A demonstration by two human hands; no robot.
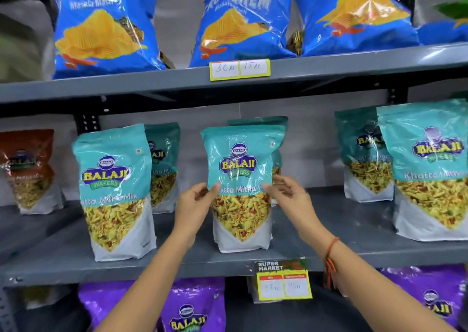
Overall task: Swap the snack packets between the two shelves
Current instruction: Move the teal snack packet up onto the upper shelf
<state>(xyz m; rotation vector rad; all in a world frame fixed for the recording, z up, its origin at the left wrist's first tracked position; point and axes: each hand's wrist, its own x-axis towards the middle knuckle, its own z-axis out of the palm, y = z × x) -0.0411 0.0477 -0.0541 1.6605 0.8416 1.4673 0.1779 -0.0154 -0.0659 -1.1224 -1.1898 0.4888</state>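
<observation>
A teal Balaji Khatta Mitha Mix packet [240, 179] stands upright at the front middle of the grey middle shelf [177, 263]. My left hand [195, 205] grips its left edge, thumb on the front. My right hand [288, 195] pinches its right edge. More teal packets stand to the left [114, 192] and right [430, 169], with others behind them. Blue Crunchem chip bags [101, 25] [240, 23] [354, 12] line the upper shelf [152, 83]. Purple Balaji packets [190, 309] [430, 296] sit on the shelf below.
A brown Balaji packet [27, 169] stands at the far left of the middle shelf. A yellow price tag [239, 69] hangs on the upper shelf edge, and a supermarket price label [283, 281] on the middle shelf edge. A black upright post [87, 124] rises behind the packets.
</observation>
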